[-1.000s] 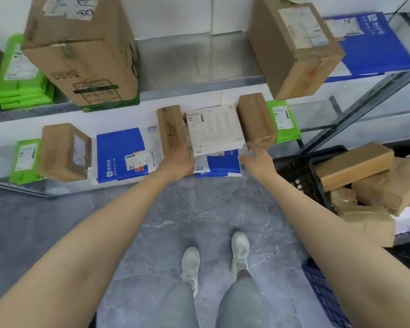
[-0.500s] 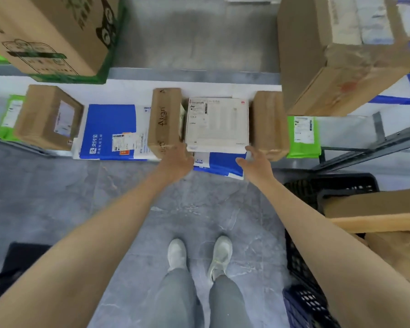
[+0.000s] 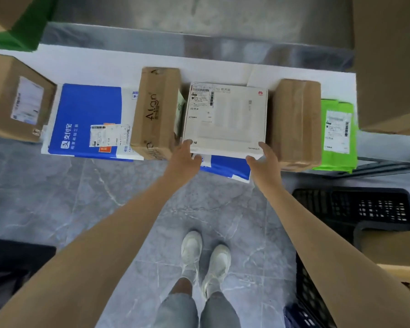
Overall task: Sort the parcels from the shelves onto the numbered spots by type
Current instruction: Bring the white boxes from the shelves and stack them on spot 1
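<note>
Between the two hands in the head view sat the flat white cardboard box with a shipping label (image 3: 225, 119), lying on top of a blue and white mailer bag (image 3: 225, 168) at the front edge of the white shelf (image 3: 128, 58). The left hand (image 3: 184, 157) had the box's near left corner, thumb on top and fingers tucked underneath. The right hand (image 3: 262, 159) pinched the near right corner the same way. So both hands were gripping it, one corner each. That makes sense to me, since it's wide and flat and would tip in one hand.

Just left of the left hand stood a tall brown cardboard box printed "Align" (image 3: 155, 112), touching or nearly touching the white box. Just right of the right hand was a taped brown cardboard box (image 3: 295, 124), also tight against it. With it squeezed in like that, the near edge was pretty much the only place to grab.

Further left of the left hand lay a big flat blue envelope parcel (image 3: 85, 119). Past the right hand's brown box was a bright green plastic mailer (image 3: 336, 136). Below and right of the right hand sat a black plastic crate (image 3: 350, 204) on the floor.

My guess is the white box was about to slide straight out toward the person. The blue mailer under it could get dragged along, so that's the thing to watch.
</note>
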